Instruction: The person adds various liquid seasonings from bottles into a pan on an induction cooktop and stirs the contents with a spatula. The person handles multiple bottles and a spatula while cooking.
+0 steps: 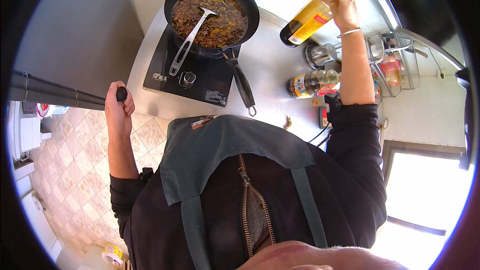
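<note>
A black wok (pixel 253 26) with a dark brown, oily food mixture (pixel 210 18) stands on a black single-burner cooktop (pixel 161 67). The head of a slotted metal spatula (pixel 187 41) rests in the food, its handle leaning out over the rim. My right hand (pixel 339 3) grips the neck of a glass bottle (pixel 309 22) of dark liquid with a yellow label, tilted at the right of the wok. A black cap or spout tops the bottle. Left of the cooktop, my left hand (pixel 120 101) is closed around a small black object (pixel 121 94), perhaps a cap or handle end; its rest is hidden.
A plastic bottle (pixel 313 83) of dark liquid and a steel container (pixel 320 55) stand on the metal counter (pixel 268 75) at the right, near a wire rack (pixel 397 63). The wok's handle (pixel 242 84) points towards me. A large grey panel (pixel 82 26) rises at the left.
</note>
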Demonstrator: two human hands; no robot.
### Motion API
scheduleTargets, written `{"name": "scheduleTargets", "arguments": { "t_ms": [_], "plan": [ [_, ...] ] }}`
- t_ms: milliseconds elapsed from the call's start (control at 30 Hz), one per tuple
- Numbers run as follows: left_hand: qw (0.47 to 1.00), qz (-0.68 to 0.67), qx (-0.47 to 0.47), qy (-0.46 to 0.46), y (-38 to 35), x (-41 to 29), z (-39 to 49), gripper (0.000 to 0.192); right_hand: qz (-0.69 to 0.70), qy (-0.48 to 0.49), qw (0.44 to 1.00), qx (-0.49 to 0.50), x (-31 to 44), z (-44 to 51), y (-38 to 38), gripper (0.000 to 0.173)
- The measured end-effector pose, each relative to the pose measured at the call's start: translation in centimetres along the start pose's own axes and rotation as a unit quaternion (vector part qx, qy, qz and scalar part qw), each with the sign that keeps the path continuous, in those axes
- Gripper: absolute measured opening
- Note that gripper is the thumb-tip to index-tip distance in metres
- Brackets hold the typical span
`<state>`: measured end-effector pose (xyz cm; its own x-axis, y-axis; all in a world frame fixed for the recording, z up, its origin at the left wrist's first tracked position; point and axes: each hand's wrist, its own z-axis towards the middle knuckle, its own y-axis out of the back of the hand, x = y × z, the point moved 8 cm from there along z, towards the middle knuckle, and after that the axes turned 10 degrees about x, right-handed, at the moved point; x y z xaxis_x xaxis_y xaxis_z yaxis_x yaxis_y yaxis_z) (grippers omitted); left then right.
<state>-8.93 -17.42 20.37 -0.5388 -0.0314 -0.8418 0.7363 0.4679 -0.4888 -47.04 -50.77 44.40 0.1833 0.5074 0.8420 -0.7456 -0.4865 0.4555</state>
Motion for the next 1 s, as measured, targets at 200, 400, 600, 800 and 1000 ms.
{"name": "scheduleTargets", "arguments": {
  "t_ms": [200, 400, 600, 800, 1000],
  "plan": [
    [1.0, -0.006, -0.006, 0.002, 0.5, 0.3, 0.2, 0.026, -0.031, -0.105, 0.994, -0.001, -3.8, 0.8, -3.7, 0.014],
    [1.0, -0.011, 0.012, 0.003, 0.6, 0.3, 0.4, 0.024, -0.232, -0.211, 0.946, 0.082, -7.5, 0.9, -8.4, 0.026],
    [1.0, -0.013, 0.0, 0.007, 0.8, 0.4, 0.4, 0.027, -0.359, -0.292, 0.861, 0.211, -11.1, 0.5, -12.9, 0.031],
    [1.0, -0.005, -0.014, 0.008, 0.9, 0.4, 0.4, 0.026, -0.434, -0.319, 0.788, 0.298, -12.4, -0.2, -14.6, 0.03],
    [1.0, -0.009, -0.018, 0.012, 1.0, 0.3, 0.4, 0.026, -0.451, -0.313, 0.773, 0.32, -12.7, -0.2, -15.2, 0.029]
  ]
}}
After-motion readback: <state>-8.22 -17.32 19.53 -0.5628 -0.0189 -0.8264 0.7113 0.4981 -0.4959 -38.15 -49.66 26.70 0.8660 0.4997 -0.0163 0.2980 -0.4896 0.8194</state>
